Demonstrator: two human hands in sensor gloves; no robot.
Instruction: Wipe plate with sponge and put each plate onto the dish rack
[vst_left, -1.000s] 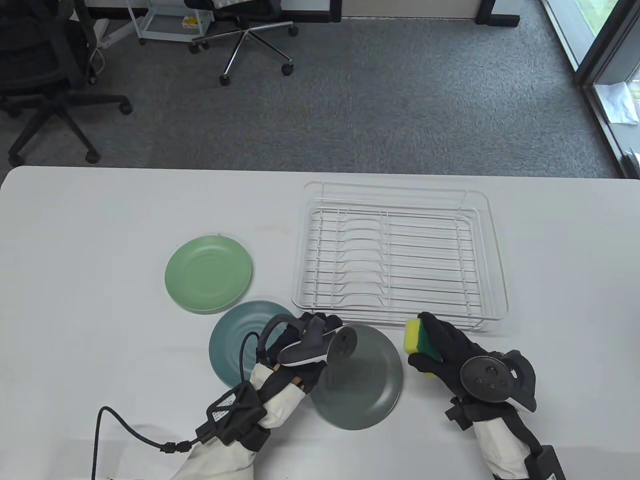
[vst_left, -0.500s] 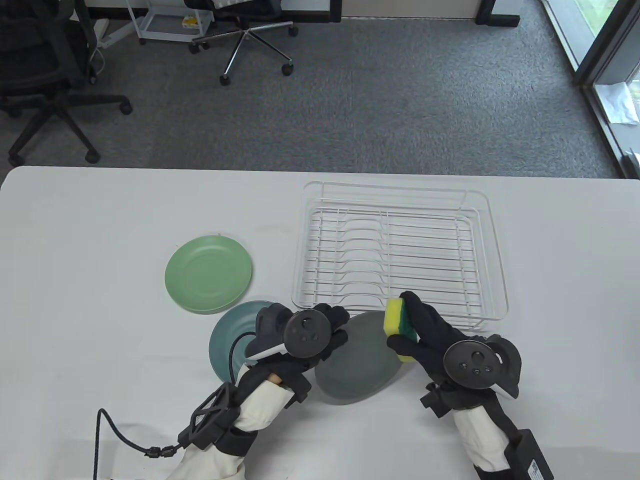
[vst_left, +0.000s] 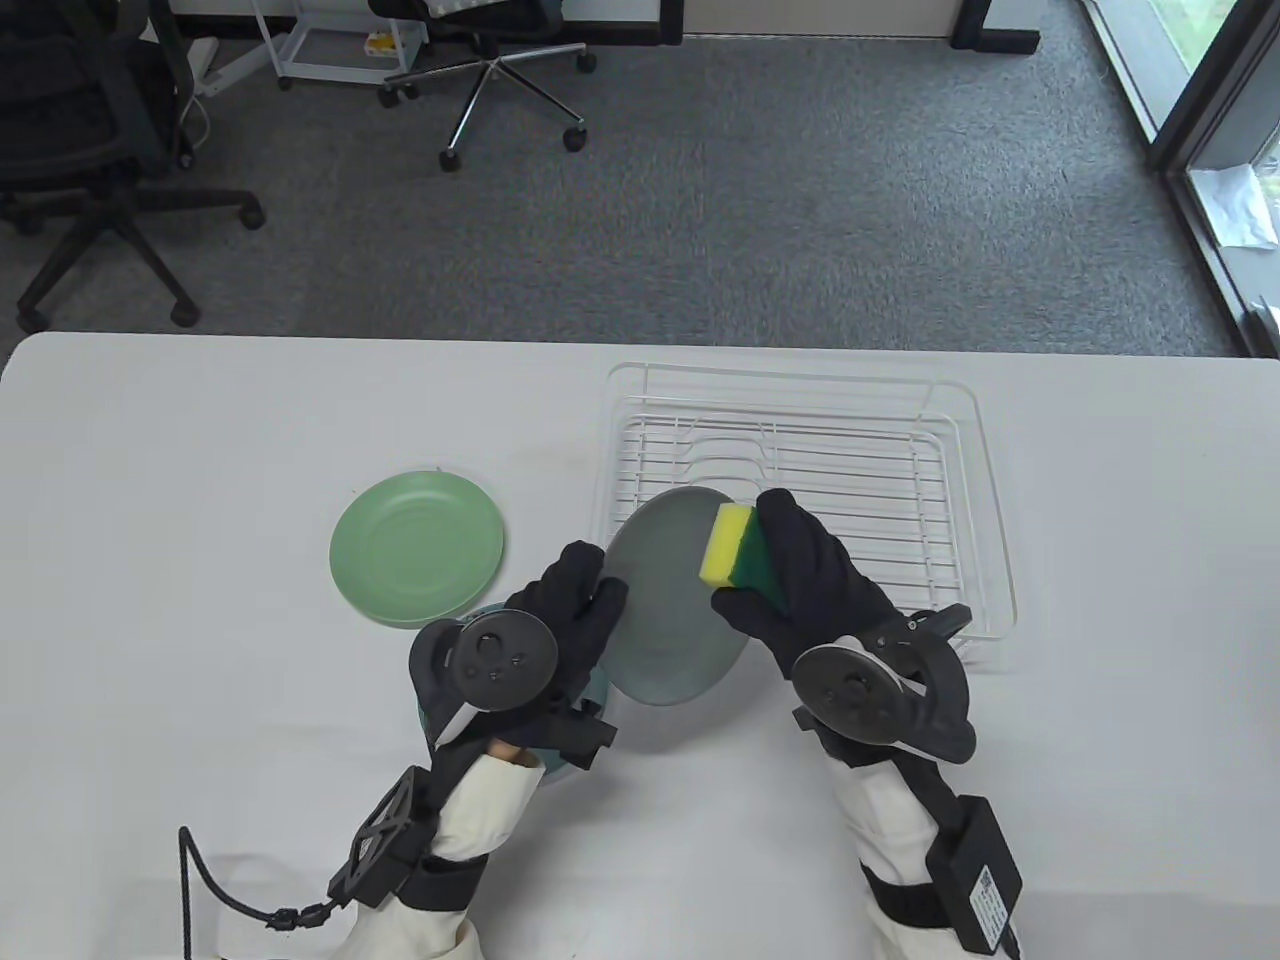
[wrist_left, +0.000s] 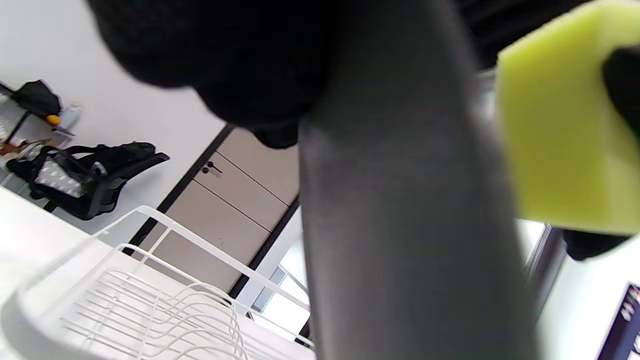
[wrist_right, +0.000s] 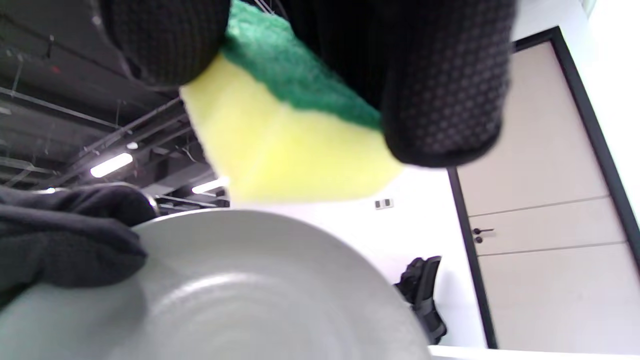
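Holding the grey plate (vst_left: 668, 600) up off the counter (vst_left: 200, 450) with the left hand (vst_left: 560, 620), fingers curling round its left rim, face tilting up and toward the right hand (vst_left: 800, 590). Showing as an oval in the table view, long axis running from lower right to upper left, far edge overlapping the near left corner of the white dish rack (vst_left: 960, 500). Gripping the sponge (vst_left: 735, 545) in the right hand, thumb and fingers pinching it, yellow foam facing the plate and green scouring side against the fingers (wrist_right: 445, 90); long axis lying roughly along the fingers. Sitting just at the plate's upper right rim, contact unclear. Lying flat on the counter: a light green plate (vst_left: 417, 548) left of the rack, and a teal plate (vst_left: 590, 700) mostly hidden beneath the left hand.
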